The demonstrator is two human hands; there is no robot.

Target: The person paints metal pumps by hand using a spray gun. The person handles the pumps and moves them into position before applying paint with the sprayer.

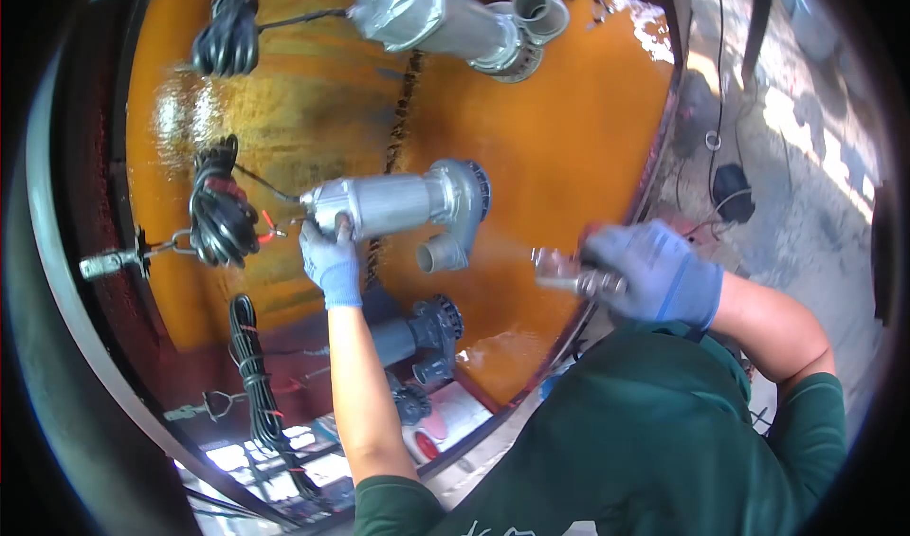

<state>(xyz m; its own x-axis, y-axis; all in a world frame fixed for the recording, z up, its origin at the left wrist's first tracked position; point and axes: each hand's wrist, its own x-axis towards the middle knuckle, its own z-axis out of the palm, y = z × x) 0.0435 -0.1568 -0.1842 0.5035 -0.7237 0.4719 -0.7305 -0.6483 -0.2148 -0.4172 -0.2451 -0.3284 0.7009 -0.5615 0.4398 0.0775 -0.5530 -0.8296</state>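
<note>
A silver submersible pump [389,204] hangs on its side in the middle, its round outlet pointing down toward me. My left hand [332,269], in a blue-grey glove, is closed on the pump's left end near its cable. My right hand [664,275], gloved alike, is wrapped round a metal spray gun [564,272]. The gun's nozzle points left at the pump's outlet side, a short gap away, and a faint mist shows between them. A coiled black cable [223,209] with red ties hangs left of the pump.
Another silver pump [445,24] hangs beyond, with its own coiled cable [227,34]. Nearer hangs a dark grey-blue pump [403,339], partly behind my left arm, beside a long cable bundle [254,375]. An orange-brown wet-looking panel [569,128] lies behind. Hoses cross the concrete floor [787,223] at right.
</note>
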